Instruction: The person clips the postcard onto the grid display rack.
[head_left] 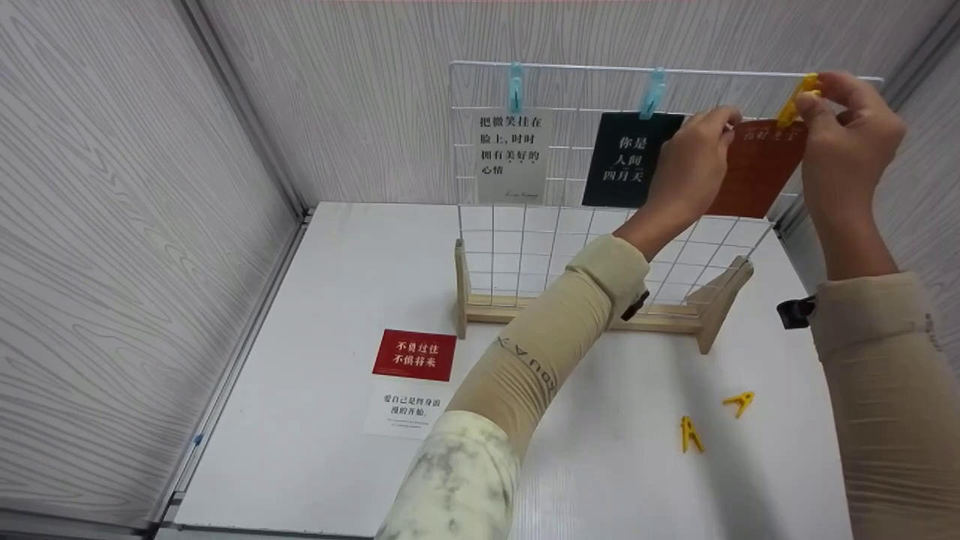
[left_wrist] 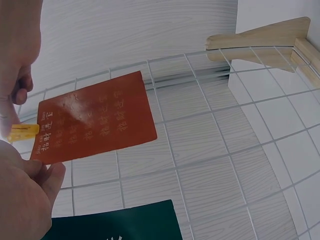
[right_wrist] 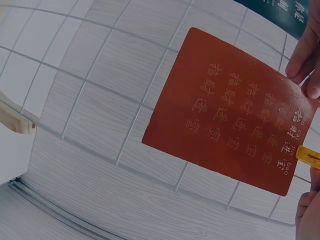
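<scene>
My left hand point(head_left: 691, 161) pinches a top corner of an orange-red card point(head_left: 757, 169) with white characters, seen large in both wrist views. At the card's top edge, my right hand point(head_left: 855, 135) pinches a yellow clip point(head_left: 796, 101), whose tip overlaps the card in the right wrist view. Both hands are at the upper right of a white wire grid point(head_left: 517, 247). Just left of my left hand, a dark green card point(head_left: 619, 161) hangs from a light-blue clip point(head_left: 653, 91); the hand covers part of it in the head view.
A pale card point(head_left: 511, 161) hangs at the grid's left under another blue clip point(head_left: 515, 88). Wooden feet point(head_left: 720, 307) support the grid on the white table point(head_left: 300, 360). A red card point(head_left: 414, 355), a white card point(head_left: 405, 409) and two yellow clips point(head_left: 690, 435) lie on the table.
</scene>
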